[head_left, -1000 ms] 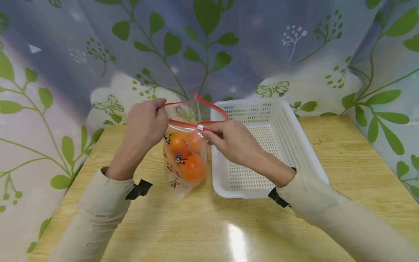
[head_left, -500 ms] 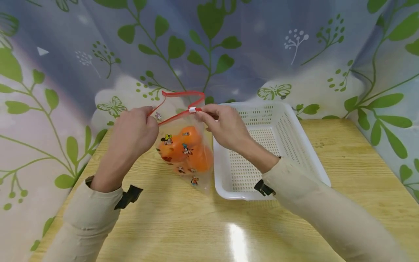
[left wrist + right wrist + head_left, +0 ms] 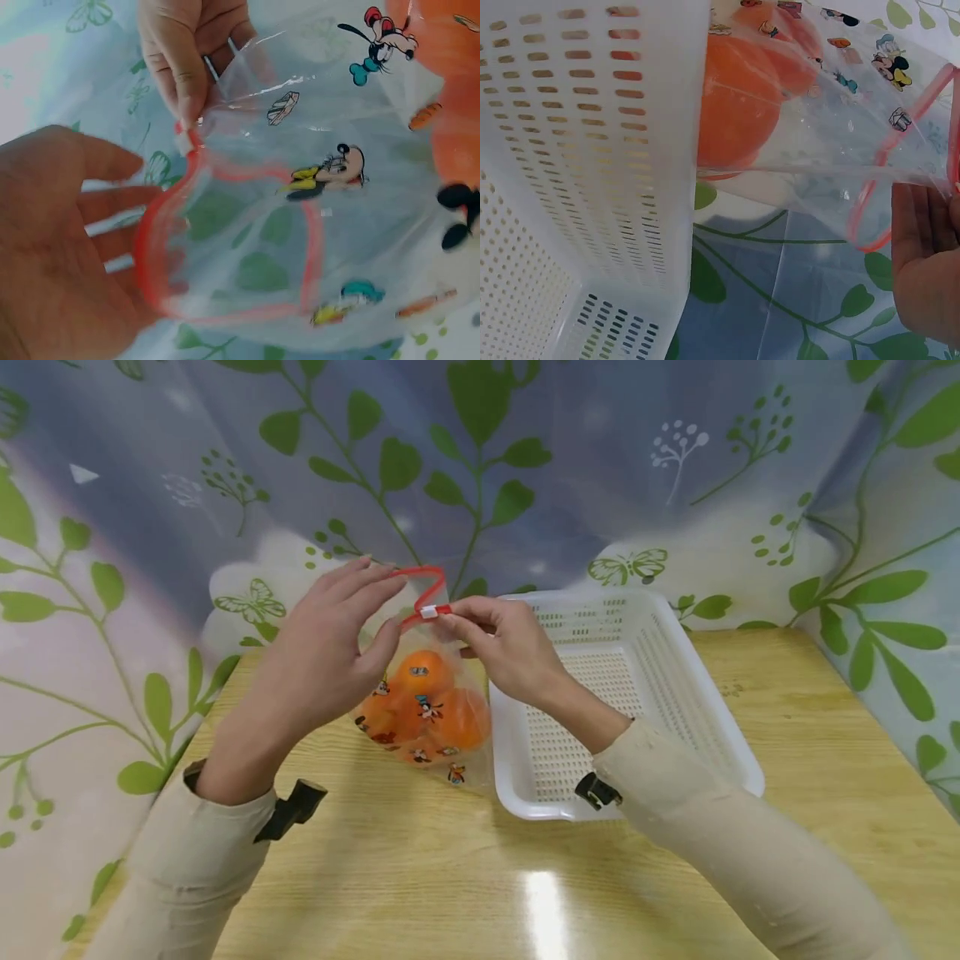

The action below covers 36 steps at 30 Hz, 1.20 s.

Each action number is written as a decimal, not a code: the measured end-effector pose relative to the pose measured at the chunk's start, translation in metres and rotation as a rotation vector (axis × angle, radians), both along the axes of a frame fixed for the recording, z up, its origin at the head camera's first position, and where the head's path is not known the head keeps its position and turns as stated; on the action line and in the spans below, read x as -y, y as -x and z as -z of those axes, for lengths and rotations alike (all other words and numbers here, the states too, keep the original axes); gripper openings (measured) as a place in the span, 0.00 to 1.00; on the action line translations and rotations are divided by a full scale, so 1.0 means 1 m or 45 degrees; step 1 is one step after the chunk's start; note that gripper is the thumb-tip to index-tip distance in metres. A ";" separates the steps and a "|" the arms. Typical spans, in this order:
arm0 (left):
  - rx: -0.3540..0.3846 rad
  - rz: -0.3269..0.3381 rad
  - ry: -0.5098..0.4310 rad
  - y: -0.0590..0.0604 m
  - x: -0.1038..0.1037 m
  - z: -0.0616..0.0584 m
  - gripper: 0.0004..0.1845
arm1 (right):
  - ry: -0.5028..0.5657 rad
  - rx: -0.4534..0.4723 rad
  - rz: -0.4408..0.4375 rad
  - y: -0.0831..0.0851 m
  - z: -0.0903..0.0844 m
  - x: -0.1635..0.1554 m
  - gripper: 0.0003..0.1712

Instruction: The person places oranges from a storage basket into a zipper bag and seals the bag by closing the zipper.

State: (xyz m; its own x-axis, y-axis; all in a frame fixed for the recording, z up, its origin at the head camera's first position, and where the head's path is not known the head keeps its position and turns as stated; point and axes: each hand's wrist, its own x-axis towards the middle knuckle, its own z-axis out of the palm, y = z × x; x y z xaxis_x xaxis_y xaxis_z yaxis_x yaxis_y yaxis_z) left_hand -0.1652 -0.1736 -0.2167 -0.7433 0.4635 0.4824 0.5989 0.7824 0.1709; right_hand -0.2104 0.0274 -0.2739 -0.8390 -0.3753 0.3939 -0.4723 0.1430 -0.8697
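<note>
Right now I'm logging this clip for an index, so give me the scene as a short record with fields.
Left hand: fingers straight, beside the bag's red rim
Right hand: pinches the white slider
Bag: clear, cartoon prints, mouth open
Contents: oranges
Basket: white, perforated, right of the bag
Table: pale wood

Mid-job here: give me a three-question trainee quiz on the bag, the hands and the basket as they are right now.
1. True or false: the right hand pinches the white slider on the bag.
2. What lies in the basket? A) oranges B) nothing visible C) a bottle
3. Fill in: the left hand has its fingers ____ beside the bag's red zip.

Key:
1. True.
2. B; the oranges are in the bag, left of the basket.
3. Straight, spread; it grips nothing.
</note>
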 end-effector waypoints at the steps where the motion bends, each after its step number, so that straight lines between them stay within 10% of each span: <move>1: -0.062 0.087 0.000 0.004 -0.002 0.001 0.21 | -0.009 -0.018 -0.007 0.000 0.000 -0.001 0.12; 5: -0.197 0.375 -0.018 0.019 -0.005 0.007 0.15 | -0.030 -0.077 -0.018 -0.002 0.002 -0.003 0.11; 9: -0.210 0.462 -0.032 0.025 -0.005 0.012 0.09 | -0.046 -0.104 -0.019 -0.003 0.004 -0.005 0.11; 36: -0.165 0.234 0.124 0.043 0.025 0.029 0.06 | -0.074 -0.182 0.099 -0.020 0.007 -0.019 0.10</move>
